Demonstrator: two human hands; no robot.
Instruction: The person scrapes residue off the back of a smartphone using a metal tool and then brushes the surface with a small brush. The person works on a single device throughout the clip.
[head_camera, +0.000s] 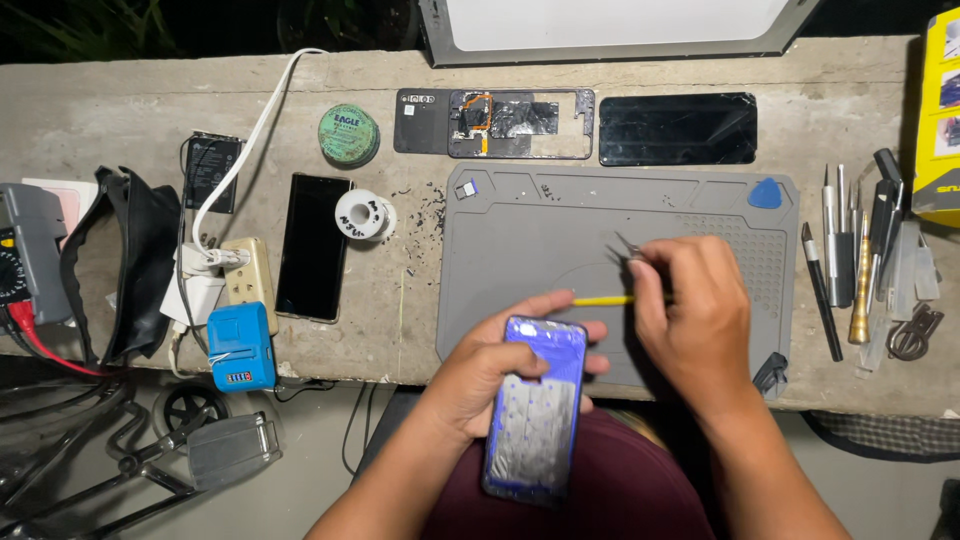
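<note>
Two bare hands work over the near edge of a rough concrete counter (120, 90). The left hand (480, 375) has its grip closed around a blue phone frame (535, 405), fingers wrapped on the far side and thumb across the top. The frame is a rounded rectangle with a glossy blue rim and a dull, silvery metal inner plate. Its long axis runs away from the person, top end toward the counter, and it sits above the person's lap in dark red cloth.

The right hand (695, 300), just right of the frame, has its grip pinched shut on thin metal tweezers (628, 247), whose tips point up and left, and on a slim yellow tool (600, 299) that lies level and points left toward the frame's top.

Beneath both grips lies a grey rubbery mat (520, 230) with shallow moulded compartments along its far rim; one holds a small card-like piece, another a blue triangular pick (766, 194). Beyond the mat lie an opened phone back (495, 123) and a black glass panel (678, 129). Right of the right grip, a row of slender metal hand tools (850, 260) lies lengthwise. Left of the left grip lie a black phone (313, 246) and a solder spool (363, 214).
</note>
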